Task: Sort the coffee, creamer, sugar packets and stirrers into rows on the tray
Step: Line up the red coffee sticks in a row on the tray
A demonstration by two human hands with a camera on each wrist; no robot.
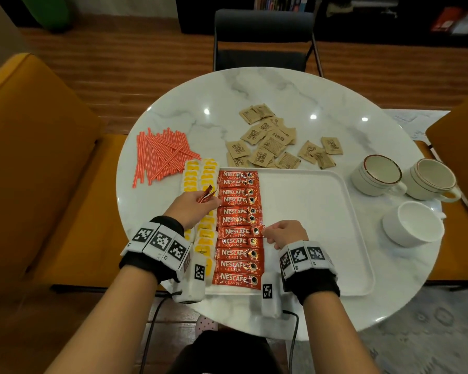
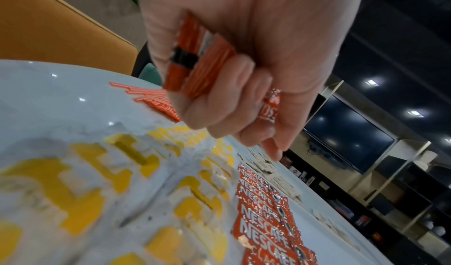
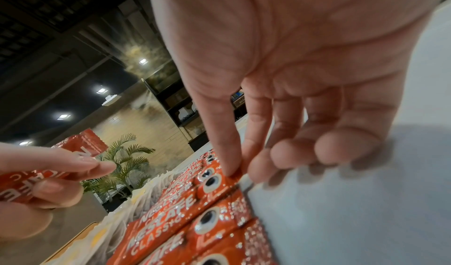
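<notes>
coffee sachets (image 1: 239, 228): 11 in a column on the tray (image 1: 322, 225), a few more in left hand (image 1: 192, 209) | cups (image 1: 377, 175): 3, right of tray | sugar packets (image 1: 270, 143): roughly 17, beyond tray | creamers (image 1: 200, 176): 2 columns, left of coffee, uncountable | stirrers (image 1: 157, 155): a pile, uncountable

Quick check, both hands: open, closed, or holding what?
Left hand: closed, fingers curled round a few red coffee sachets.
Right hand: thumb and forefinger pinch the end of a coffee sachet in the tray row.
</notes>
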